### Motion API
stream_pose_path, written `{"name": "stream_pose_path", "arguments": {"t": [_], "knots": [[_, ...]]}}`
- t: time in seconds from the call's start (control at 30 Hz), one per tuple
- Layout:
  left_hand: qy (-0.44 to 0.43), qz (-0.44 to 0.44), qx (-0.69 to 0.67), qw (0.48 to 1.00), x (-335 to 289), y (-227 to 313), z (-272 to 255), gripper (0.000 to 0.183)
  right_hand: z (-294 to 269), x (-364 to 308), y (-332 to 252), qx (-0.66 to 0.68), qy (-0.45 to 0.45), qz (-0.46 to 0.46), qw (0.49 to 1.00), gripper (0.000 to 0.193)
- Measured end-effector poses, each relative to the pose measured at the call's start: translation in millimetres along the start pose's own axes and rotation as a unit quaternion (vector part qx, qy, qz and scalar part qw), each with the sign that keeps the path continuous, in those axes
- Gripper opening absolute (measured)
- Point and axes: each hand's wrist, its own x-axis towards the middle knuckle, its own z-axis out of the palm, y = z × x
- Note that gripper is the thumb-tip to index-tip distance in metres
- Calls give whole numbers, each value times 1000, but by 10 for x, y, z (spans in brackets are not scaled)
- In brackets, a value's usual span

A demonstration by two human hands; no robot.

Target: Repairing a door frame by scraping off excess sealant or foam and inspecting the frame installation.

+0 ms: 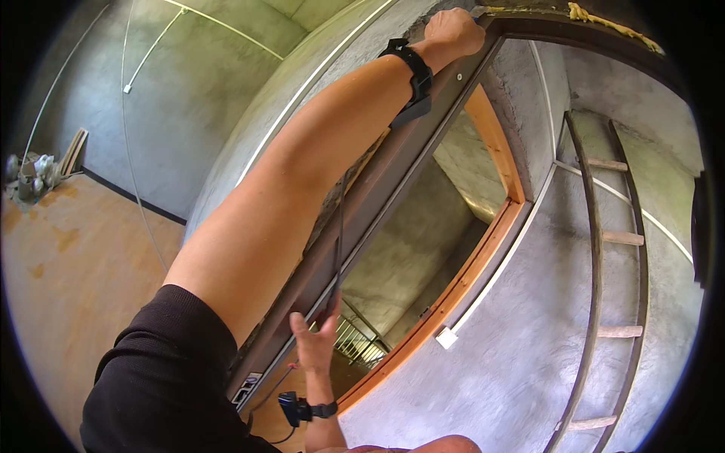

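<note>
My left arm, in a black sleeve, stretches up along a dark brown door frame (434, 124). At its top corner my left hand (453, 32) is closed in a fist. A small greyish tip (478, 11) shows past the knuckles; the rest of what it grips is hidden. Beside it, yellow hardened foam (612, 27) lies along the frame's upper edge. Lower down, my right hand (316, 347) is raised near the frame, thumb spread from the fingers. A dark cable (339, 234) passes close to those fingers. Both wrists wear black straps with small devices.
A wooden ladder (621, 238) leans on the grey wall at right. Inside the opening stand an orange wooden frame (445, 294) and a metal railing (359, 343). A white wall box (446, 337) is nearby. Clutter and boards (73, 151) sit at far left.
</note>
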Motion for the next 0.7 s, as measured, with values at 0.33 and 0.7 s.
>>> {"name": "stream_pose_path", "arguments": {"t": [0.33,0.7], "knots": [[34,-76,28,996,678,-85,619,31,101,71,-124,-137,-2,14,990,55],[55,31,-88,994,152,433,601,35,11,38,-35,-207,-38,86,974,59]]}}
